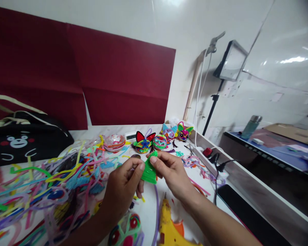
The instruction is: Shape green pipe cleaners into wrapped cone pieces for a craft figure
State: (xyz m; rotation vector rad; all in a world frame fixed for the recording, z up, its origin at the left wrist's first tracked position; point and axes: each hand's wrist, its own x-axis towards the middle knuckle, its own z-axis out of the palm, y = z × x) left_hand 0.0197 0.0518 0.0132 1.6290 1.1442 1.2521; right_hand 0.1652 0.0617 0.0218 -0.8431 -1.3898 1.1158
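Near the middle of the view, a small bright green triangular piece (149, 172) is held up between both hands. My left hand (127, 182) pinches its left edge with thumb and forefinger. On its upper right, my right hand (170, 169) grips the same piece, the thumb pressed on its front. Below the hands lies a yellow glue gun (168, 222), its nozzle pointing away from me. A colourful mask-like piece with red round parts (127, 230) sits at the bottom, partly cut off. A purple strip (157, 212) runs between these two.
Tangled coloured pipe cleaners (53, 184) cover the left side, beside a black bag (23, 140). Finished cat-faced ornaments (143, 143) stand at the back. A power strip (213, 164) with cables and a black phone-like slab (248, 213) lie right. A lamp (231, 61) stands behind.
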